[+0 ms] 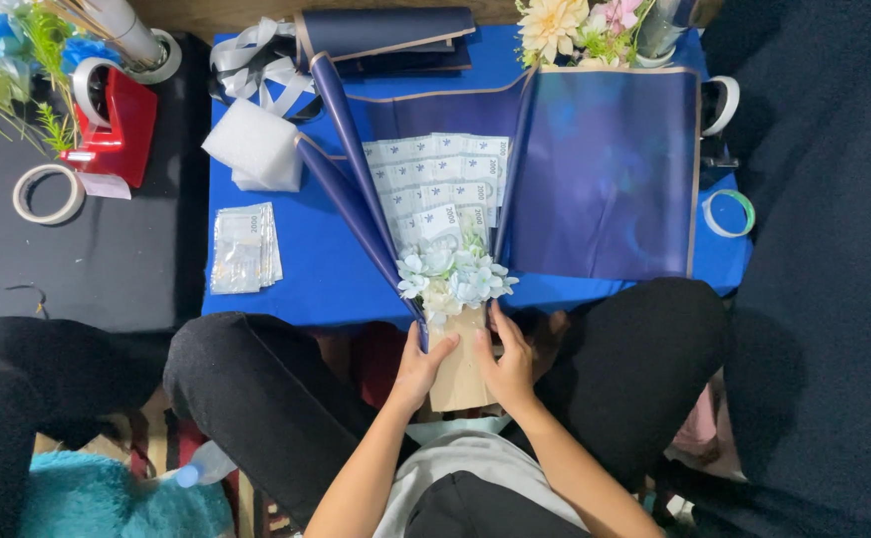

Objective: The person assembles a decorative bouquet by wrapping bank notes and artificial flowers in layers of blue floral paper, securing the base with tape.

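Both hands rest on the lower end of a money bouquet: the left hand (418, 371) and the right hand (506, 367) press flat against the two sides of its beige paper handle (459, 371), fingers stretched and close together, pinching nothing. From the head camera, the only view, the bouquet lies at the near edge of a low blue table (296, 269), its handle between the person's knees. The banknotes (440, 184) are already fanned in neat rows, and a small cluster of pale blue and white flowers (452, 277) sits just above the handle. Dark blue wrapping paper (605, 169) is partly arranged, I judge: on the left it is folded into narrow pleats, on the right a wide sheet lies open and flat, so this side seems left to gather. I see no ribbon tied on the handle. A loose stack of notes (243, 249), white foam (256, 146), a red tape dispenser (112, 125) and tape rolls (47, 193) lie around.
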